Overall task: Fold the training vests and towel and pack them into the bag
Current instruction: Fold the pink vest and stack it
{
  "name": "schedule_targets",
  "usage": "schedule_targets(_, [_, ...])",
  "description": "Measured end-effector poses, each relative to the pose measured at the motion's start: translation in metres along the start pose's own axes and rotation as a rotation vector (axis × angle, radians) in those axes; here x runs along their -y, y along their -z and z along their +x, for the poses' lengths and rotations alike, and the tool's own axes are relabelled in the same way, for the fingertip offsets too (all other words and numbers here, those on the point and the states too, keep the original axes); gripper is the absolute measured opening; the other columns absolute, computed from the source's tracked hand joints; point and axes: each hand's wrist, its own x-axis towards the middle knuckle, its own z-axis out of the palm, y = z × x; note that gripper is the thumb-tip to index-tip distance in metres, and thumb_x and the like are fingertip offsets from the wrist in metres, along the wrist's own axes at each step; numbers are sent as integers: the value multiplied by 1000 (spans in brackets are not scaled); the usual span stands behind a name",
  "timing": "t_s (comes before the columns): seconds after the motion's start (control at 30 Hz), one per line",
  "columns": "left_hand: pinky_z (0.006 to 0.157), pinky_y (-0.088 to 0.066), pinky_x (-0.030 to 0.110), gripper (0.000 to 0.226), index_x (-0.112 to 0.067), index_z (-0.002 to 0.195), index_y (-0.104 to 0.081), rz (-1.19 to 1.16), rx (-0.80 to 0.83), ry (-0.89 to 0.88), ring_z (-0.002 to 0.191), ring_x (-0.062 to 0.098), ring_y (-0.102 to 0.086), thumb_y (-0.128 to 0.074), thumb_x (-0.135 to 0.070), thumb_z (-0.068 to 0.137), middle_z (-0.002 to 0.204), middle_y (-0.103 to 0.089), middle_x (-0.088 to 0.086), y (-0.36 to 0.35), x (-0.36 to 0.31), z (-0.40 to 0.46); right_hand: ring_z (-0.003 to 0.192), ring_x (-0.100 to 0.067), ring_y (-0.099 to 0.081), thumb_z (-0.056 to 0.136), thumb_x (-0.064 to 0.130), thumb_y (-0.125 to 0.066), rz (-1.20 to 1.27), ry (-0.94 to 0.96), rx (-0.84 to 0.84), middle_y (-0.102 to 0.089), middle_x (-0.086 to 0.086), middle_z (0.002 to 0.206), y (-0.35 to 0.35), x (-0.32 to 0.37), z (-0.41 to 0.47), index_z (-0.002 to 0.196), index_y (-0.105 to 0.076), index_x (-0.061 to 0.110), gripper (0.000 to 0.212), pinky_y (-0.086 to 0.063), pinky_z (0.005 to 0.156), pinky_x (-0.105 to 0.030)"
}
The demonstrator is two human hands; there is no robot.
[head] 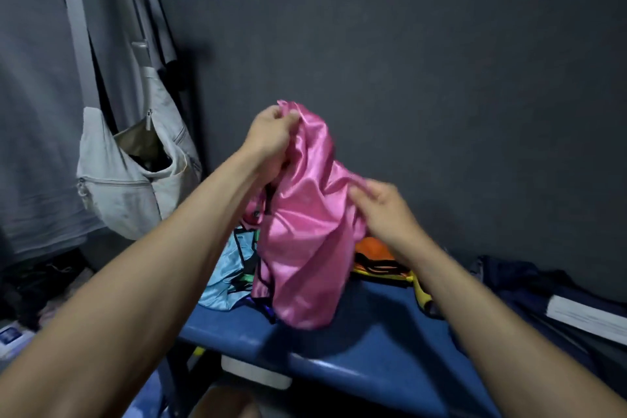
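Note:
A shiny pink vest (305,234) with black trim hangs bunched above the blue bench (366,346). My left hand (271,136) grips its top edge and holds it up. Lower down, my right hand (383,210) pinches the vest's right side; it is blurred. Under the pink vest lies a light blue vest (227,268) to the left. An orange and yellow vest (380,258) lies to the right. A pale grey bag (132,166) hangs open on the wall at the left.
Grey clothes (37,95) hang at the left wall. A dark navy cloth (529,285) and a white book or box (590,319) lie at the right end of the bench. Clutter sits on the floor at lower left.

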Motion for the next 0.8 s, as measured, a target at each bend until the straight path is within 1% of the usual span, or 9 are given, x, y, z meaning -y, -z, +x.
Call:
schedule_targets(0.1, [51,-39,22,15,-12,89,-64,456,328,145,55,11,-47,-61,-18,102,66,-59,-4,18,7,-15,62,-9,-64,108,16,-50,362,-99,-114,-70,2,71,21,39,17,91,-67,13,25,-54,61,-25])
schedule_targets(0.17, [67,-49,28,14,-18,102,-68,653,335,142,78,15,-64,-63,-31,101,89,-69,-3,23,14,-26,61,-13,-65,109,16,-47,442,-148,-98,-69,-2,71,28,57,28,92,-65,10,25,-56,60,-29])
schedule_targets(0.23, [80,-55,35,20,-23,103,-67,558,243,29,101,21,-70,-63,-43,99,104,-70,-4,20,17,-40,52,-11,-65,109,14,-45,463,-203,-83,-67,-2,69,26,70,35,96,-63,12,22,-55,50,-27])
schedule_targets(0.33, [74,-53,38,37,-20,88,-59,443,48,-340,78,17,-64,-68,-56,88,84,-64,-9,6,8,-68,54,-17,-70,109,12,-43,499,-228,-71,-70,-9,79,21,88,41,105,-59,9,17,-57,49,-29])
schedule_targets(0.47, [79,-54,27,64,-24,113,-46,515,275,-412,92,9,-62,-90,-46,72,113,-59,-5,-10,-5,-94,71,-26,-76,108,8,-41,528,-150,-15,-76,-16,83,16,113,45,104,-60,-1,21,-63,60,-35])
schedule_targets(0.53, [85,-56,32,77,-28,123,-35,700,213,-490,104,11,-58,-90,-38,69,124,-48,-3,-11,0,-89,77,-26,-77,109,11,-41,522,-123,-12,-76,-18,92,16,123,45,115,-57,-3,22,-62,60,-34])
schedule_targets(0.6, [82,-56,39,72,-29,126,-32,778,84,-523,100,13,-59,-80,-23,74,120,-49,-4,-10,-1,-82,75,-22,-78,110,15,-41,480,-104,-31,-77,-12,89,21,129,44,116,-55,2,20,-58,54,-28])
schedule_targets(0.67, [78,-54,35,55,-26,123,-42,764,29,-481,89,16,-65,-70,-9,80,107,-62,-5,-6,-6,-73,70,-18,-77,109,18,-44,425,-98,-67,-77,-3,79,32,131,42,105,-59,9,18,-54,50,-23])
schedule_targets(0.8, [69,-47,25,28,-28,87,-70,650,25,-433,72,2,-63,-63,-1,84,77,-70,-16,7,-22,-54,65,-14,-74,106,22,-52,361,-116,-203,-75,1,76,57,122,43,95,-63,15,17,-50,54,-23])
